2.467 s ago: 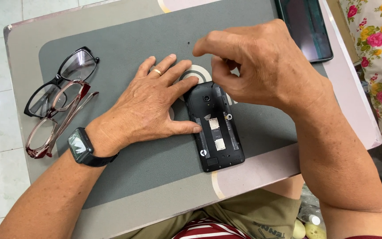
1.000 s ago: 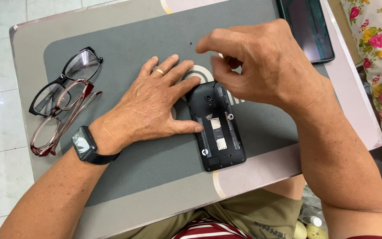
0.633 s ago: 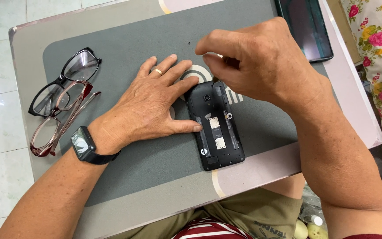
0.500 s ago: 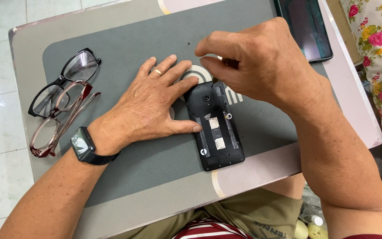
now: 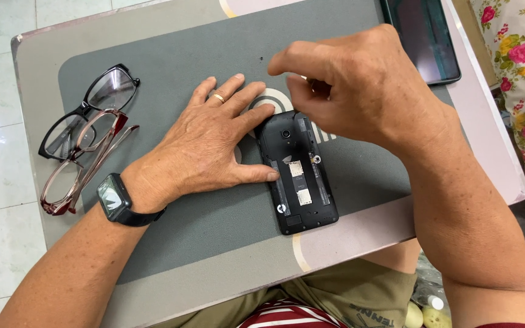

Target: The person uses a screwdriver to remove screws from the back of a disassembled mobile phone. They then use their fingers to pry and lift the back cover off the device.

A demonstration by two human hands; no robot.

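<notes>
A black phone with its back cover off lies on a grey mat, showing card slots and a camera lens. My left hand rests flat on the mat, fingers spread, with thumb and index finger touching the phone's left side and top corner. It wears a ring, and a black smartwatch is on the wrist. My right hand hovers over the phone's top end, fingers pinched around a small tool that is mostly hidden.
Two pairs of glasses, one black-framed and one reddish-brown, lie at the mat's left. A dark tablet sits at the table's far right corner. The small table stands over a tiled floor; flowered fabric is to the right.
Almost nothing differs. My right hand stays pinched above the phone's top with small finger shifts. My left hand has kept its place against the phone.
</notes>
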